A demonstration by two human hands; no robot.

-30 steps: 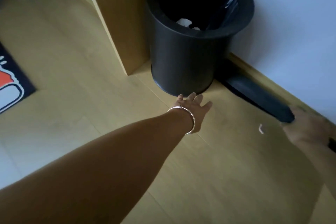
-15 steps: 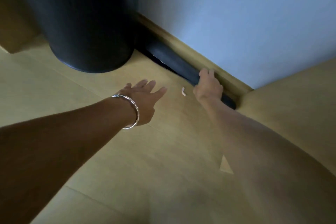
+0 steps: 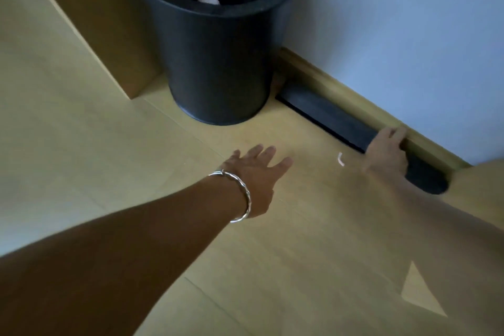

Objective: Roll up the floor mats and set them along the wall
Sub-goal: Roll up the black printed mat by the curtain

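The wall [image 3: 395,22] fills 1 to 3 o'clock above the wooden floor [image 3: 109,158], and a black bin [image 3: 218,63] stands at 12 o'clock. One dark rolled mat [image 3: 332,117] already lies tight against the skirting, running from the bin toward 3 o'clock. The right hand [image 3: 386,150] rests over its near part, fingers curled across the top, so I judge it is being seated, not yet let go. The left hand [image 3: 253,172], at centre, has its fingers spread and holds nothing. A white scrap [image 3: 340,159] lies between the hands. No other mats are in view, the right fingertips hide behind the roll, and its near end is blurred
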